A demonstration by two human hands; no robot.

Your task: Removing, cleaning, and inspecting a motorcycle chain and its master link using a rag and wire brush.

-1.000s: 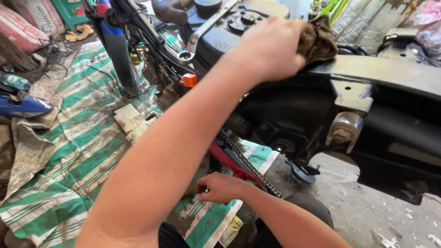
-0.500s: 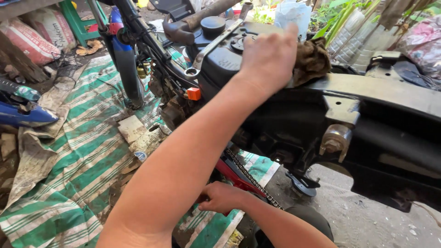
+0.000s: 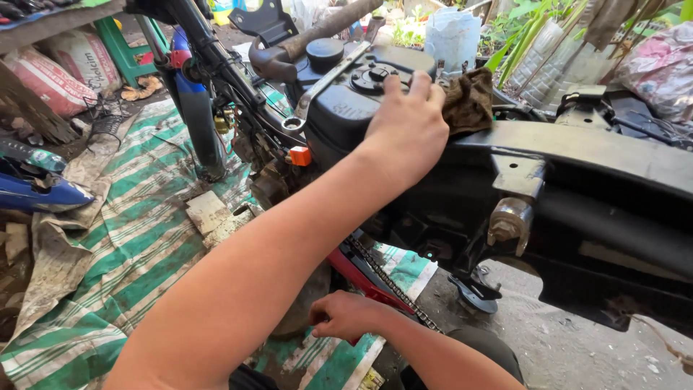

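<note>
A: Count? 
B: Two hands, one wrench, one rag.
A: Left hand (image 3: pixel 406 128)?
B: Fingers spread flat on black tank (image 3: pixel 346 115); rag (image 3: pixel 468 101) just right of fingertips. Wrench (image 3: pixel 328 81) lies left, long axis diagonal, ring end pointing down-left.
A: Right hand (image 3: pixel 346 315)?
B: Fingers curled, low beside chain (image 3: pixel 390 282); grip cannot tell.

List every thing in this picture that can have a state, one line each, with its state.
Left hand: flat on the black fuel tank.
Right hand: low beside the drive chain, fingers curled.
Brown rag: crumpled on the frame.
Wrench: lying on the tank.
Striped tarp: spread, dirty.
</note>
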